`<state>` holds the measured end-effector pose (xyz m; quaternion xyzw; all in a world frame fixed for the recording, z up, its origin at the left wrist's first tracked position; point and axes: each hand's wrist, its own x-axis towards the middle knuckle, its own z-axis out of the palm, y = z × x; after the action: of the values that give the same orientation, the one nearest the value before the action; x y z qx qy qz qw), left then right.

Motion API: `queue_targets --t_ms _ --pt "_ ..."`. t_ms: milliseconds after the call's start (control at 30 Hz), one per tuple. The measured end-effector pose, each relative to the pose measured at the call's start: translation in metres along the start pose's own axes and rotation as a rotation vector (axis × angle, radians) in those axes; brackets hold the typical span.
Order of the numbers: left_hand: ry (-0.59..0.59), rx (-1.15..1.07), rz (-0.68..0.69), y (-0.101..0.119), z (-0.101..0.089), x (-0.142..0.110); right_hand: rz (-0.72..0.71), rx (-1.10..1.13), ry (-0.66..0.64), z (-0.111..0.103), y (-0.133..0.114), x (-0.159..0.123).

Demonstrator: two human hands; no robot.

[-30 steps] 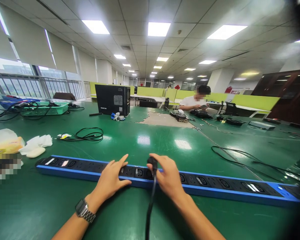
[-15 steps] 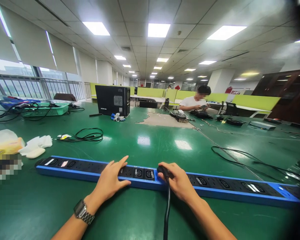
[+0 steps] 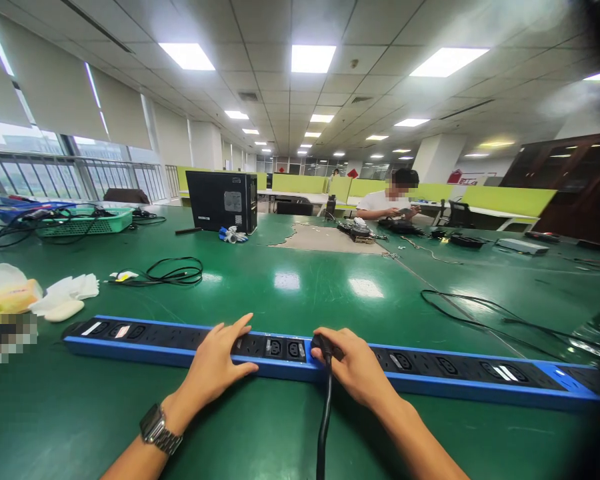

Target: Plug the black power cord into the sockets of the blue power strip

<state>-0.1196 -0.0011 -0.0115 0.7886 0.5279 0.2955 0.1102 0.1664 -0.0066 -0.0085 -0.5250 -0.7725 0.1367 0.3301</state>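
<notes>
A long blue power strip (image 3: 455, 373) with black sockets lies across the green table (image 3: 300, 280) in front of me. My left hand (image 3: 219, 363) rests flat on the strip, fingers spread, pressing it down; a metal watch is on that wrist. My right hand (image 3: 354, 368) is closed around a black plug (image 3: 321, 345) set against a socket near the strip's middle. The plug's black cable (image 3: 323, 427) runs down toward me.
A coiled black cable (image 3: 173, 272) and white cloth pieces (image 3: 65, 293) lie to the left. A green basket (image 3: 87, 220) and a black computer case (image 3: 223, 201) stand farther back. Another cable (image 3: 480, 313) trails at the right. A person in white sits at the far side.
My right hand has carried the plug from a socket left of centre to one further right and pressed it down. My left hand has stayed on the strip.
</notes>
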Motion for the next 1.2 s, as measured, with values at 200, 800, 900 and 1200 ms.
queue_targets --t_ms 200,800,900,1200 --pt "-0.006 -0.083 0.051 0.011 0.002 0.001 -0.030 -0.047 -0.026 0.002 -0.006 -0.001" --pt "0.249 -0.190 0.306 0.061 0.040 0.027 0.041 -0.254 -0.032 0.003 0.004 -0.010" --pt "0.294 -0.133 0.139 0.025 0.012 0.014 0.067 -0.238 -0.031 0.004 0.005 -0.010" --pt "0.019 -0.092 0.100 -0.001 -0.002 0.004 0.069 -0.186 -0.024 0.006 -0.002 -0.008"
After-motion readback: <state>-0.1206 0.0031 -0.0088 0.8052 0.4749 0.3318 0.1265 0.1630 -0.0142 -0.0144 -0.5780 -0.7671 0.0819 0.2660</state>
